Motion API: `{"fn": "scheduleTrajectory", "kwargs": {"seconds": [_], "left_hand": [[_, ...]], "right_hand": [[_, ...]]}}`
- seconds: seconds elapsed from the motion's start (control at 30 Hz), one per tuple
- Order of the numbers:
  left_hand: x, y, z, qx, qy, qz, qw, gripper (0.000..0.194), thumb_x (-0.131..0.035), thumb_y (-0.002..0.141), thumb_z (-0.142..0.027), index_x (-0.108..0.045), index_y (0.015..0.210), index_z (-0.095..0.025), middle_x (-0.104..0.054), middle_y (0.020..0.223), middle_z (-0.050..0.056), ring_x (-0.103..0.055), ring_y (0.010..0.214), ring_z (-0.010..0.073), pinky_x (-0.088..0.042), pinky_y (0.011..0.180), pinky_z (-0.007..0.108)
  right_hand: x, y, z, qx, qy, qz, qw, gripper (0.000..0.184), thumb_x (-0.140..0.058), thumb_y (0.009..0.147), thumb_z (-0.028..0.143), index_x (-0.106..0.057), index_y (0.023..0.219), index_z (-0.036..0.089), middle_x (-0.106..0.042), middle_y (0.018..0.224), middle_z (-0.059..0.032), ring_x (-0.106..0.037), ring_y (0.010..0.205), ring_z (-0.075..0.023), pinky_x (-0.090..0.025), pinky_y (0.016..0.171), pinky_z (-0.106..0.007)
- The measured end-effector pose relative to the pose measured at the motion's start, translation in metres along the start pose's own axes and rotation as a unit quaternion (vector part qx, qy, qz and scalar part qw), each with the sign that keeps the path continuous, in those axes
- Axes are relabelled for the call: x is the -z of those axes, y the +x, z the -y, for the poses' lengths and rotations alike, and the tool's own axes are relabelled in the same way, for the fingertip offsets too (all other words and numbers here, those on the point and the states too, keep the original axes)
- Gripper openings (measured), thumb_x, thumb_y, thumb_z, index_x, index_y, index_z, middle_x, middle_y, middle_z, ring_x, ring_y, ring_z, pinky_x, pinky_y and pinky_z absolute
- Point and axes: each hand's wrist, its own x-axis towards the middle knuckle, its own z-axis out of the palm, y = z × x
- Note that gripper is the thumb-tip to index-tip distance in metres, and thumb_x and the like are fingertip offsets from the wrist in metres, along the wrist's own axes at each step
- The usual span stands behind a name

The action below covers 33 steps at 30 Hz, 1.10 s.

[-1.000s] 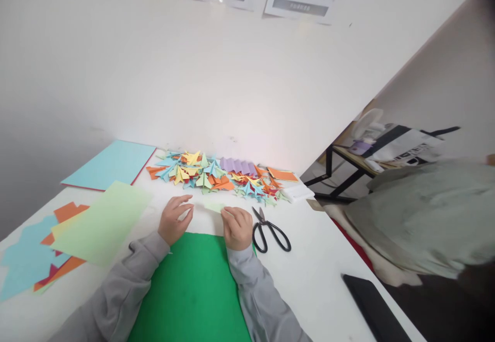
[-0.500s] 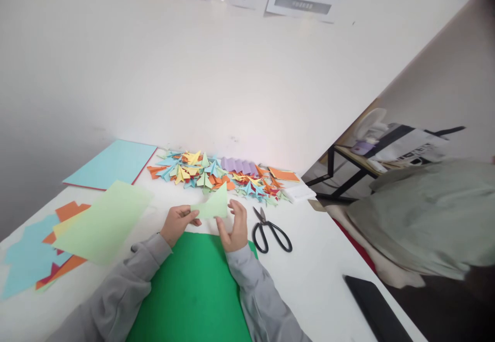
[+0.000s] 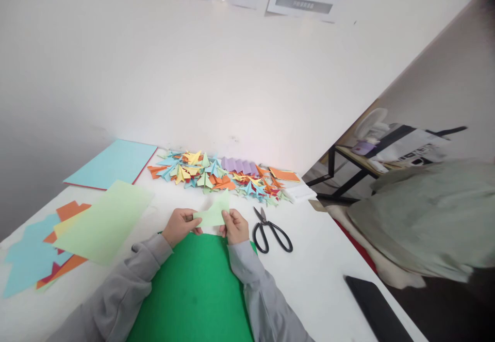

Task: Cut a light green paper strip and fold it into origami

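Note:
A light green sheet of paper (image 3: 211, 215) is held up between my two hands, above the far edge of a green mat (image 3: 197, 285). My left hand (image 3: 181, 225) pinches its left end between thumb and fingers. At the right end, my right hand (image 3: 235, 225) grips the paper with the thumb on the near face. One corner of the sheet points up at the right. Black-handled scissors (image 3: 265, 228) lie just right of my right hand, blades slightly apart.
Several small folded paper planes (image 3: 204, 173) are heaped along the wall. Coloured scraps and a large light green sheet (image 3: 104, 223) lie at left, a blue sheet (image 3: 112, 164) behind them. A black flat device (image 3: 375, 308) rests at right, near a person's green garment (image 3: 429, 218).
My right hand has closed from loosely spread fingers onto the paper's right end. The paper has come slightly lower, and its upright corner now leans down more.

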Motion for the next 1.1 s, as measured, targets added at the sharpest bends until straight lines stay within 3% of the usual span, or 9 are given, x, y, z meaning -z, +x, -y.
{"fn": "scheduleTrajectory", "kwargs": {"seconds": [0.17,0.33,0.4,0.5,0.6,0.73,0.93,1.1], "left_hand": [[0.001,0.0,0.0,0.014,-0.001,0.027,1.0,0.027,-0.066,0.059,-0.031,-0.065,0.074,-0.008,-0.06,0.045,0.002,-0.057,0.042,0.0152,-0.047,0.047,0.027],[0.002,0.0,0.002,0.05,-0.035,0.089,0.994,0.028,-0.066,0.059,-0.034,-0.066,0.075,-0.01,-0.064,0.059,0.003,-0.058,0.053,0.0146,-0.045,0.052,0.026],[0.001,0.0,0.002,0.045,-0.03,0.102,0.993,0.026,-0.065,0.062,-0.035,-0.065,0.071,-0.011,-0.061,0.054,0.001,-0.054,0.051,0.0115,-0.041,0.048,0.022],[0.0,0.0,0.003,0.03,0.005,0.092,0.995,0.03,-0.062,0.064,-0.04,-0.062,0.061,-0.01,-0.049,0.042,-0.004,-0.042,0.04,0.0066,-0.031,0.04,0.019],[0.0,0.001,0.005,0.009,0.033,0.061,0.998,0.036,-0.06,0.064,-0.043,-0.055,0.049,-0.01,-0.045,0.04,-0.004,-0.04,0.039,0.0061,-0.029,0.04,0.019],[-0.001,0.0,0.005,0.033,0.02,0.049,0.998,0.041,-0.056,0.066,-0.048,-0.054,0.049,-0.011,-0.048,0.041,-0.002,-0.043,0.04,0.0079,-0.032,0.04,0.02],[-0.005,-0.002,-0.001,0.063,-0.058,0.029,0.996,0.044,-0.054,0.066,-0.052,-0.055,0.051,-0.01,-0.054,0.043,0.002,-0.05,0.04,0.0112,-0.04,0.041,0.023],[-0.003,0.0,0.003,0.061,-0.068,0.024,0.996,0.039,-0.058,0.066,-0.047,-0.061,0.059,-0.009,-0.059,0.05,0.004,-0.054,0.045,0.0136,-0.044,0.044,0.025]], "right_hand": [[0.004,0.004,-0.001,0.0,-0.009,-0.003,1.0,0.032,-0.057,0.068,0.046,-0.055,0.061,0.015,-0.038,0.028,0.0087,-0.03,0.025,-0.0049,-0.021,0.029,-0.018],[0.008,0.005,-0.003,-0.029,0.011,0.099,0.995,0.032,-0.062,0.063,0.045,-0.058,0.058,0.014,-0.033,0.025,0.0096,-0.025,0.023,-0.0041,-0.015,0.027,-0.019],[0.006,0.003,-0.003,-0.043,0.012,0.135,0.99,0.031,-0.063,0.062,0.045,-0.06,0.059,0.014,-0.035,0.026,0.0092,-0.027,0.023,-0.0042,-0.014,0.026,-0.019],[0.003,0.0,-0.003,-0.076,0.008,0.196,0.978,0.032,-0.064,0.06,0.045,-0.06,0.059,0.014,-0.036,0.026,0.0096,-0.026,0.022,-0.0038,-0.013,0.025,-0.019],[0.002,-0.002,-0.003,-0.094,-0.001,0.235,0.967,0.033,-0.063,0.061,0.046,-0.059,0.061,0.014,-0.036,0.026,0.0097,-0.026,0.022,-0.0039,-0.013,0.025,-0.018],[0.0,-0.003,-0.004,-0.075,0.008,0.228,0.971,0.032,-0.064,0.061,0.045,-0.059,0.058,0.014,-0.038,0.029,0.0092,-0.026,0.026,-0.0032,-0.015,0.029,-0.018],[0.0,-0.003,-0.011,-0.098,0.032,0.238,0.966,0.031,-0.068,0.056,0.043,-0.058,0.054,0.014,-0.047,0.039,0.0061,-0.034,0.035,-0.0051,-0.024,0.038,-0.019],[0.002,-0.003,-0.009,-0.114,0.025,0.246,0.962,0.033,-0.068,0.055,0.045,-0.056,0.053,0.014,-0.043,0.036,0.0074,-0.029,0.034,-0.0045,-0.019,0.036,-0.019]]}}
